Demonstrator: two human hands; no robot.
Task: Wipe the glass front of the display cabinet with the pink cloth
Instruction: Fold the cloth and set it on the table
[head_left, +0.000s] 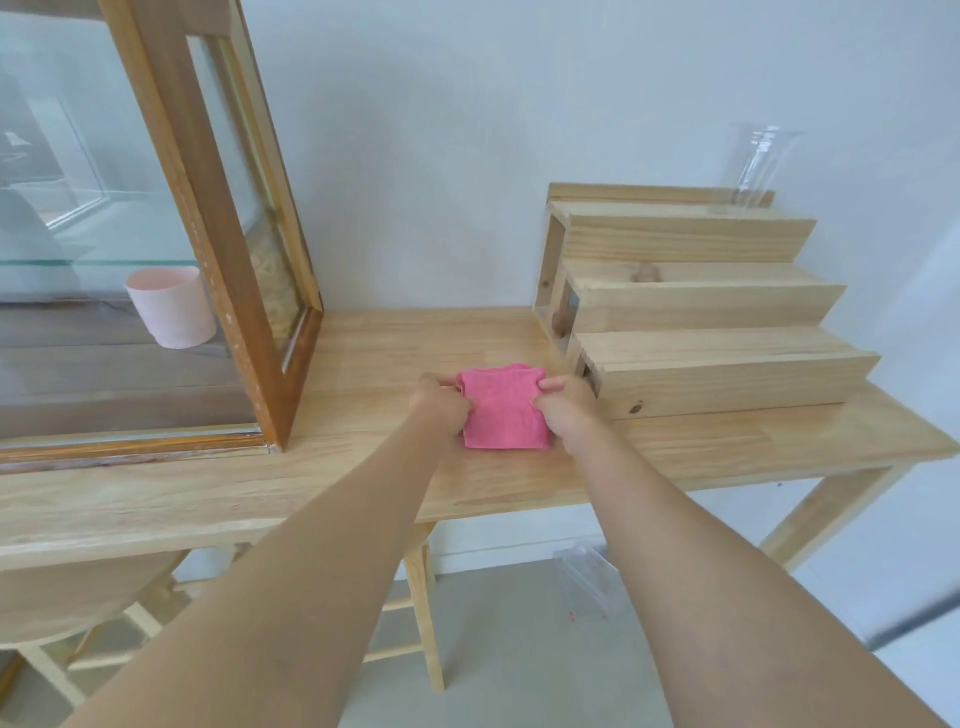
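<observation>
Both hands (441, 402) (566, 405) — on pink cloth (504, 410)

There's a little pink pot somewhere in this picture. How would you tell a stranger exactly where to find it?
Start at the tall wooden-framed display cabinet standing on the left of the pale wooden table. Look through its glass front to the bottom shelf, near the right front post: the pale pink cup stands there upright. It is the only thing behind glass, and far paler than the bright pink cloth out on the table.

My pink cloth (503, 410) lies folded into a small square, flat, just right of the wood-framed display cabinet (208, 249), whose glass front (78, 218) stands upright.
</observation>
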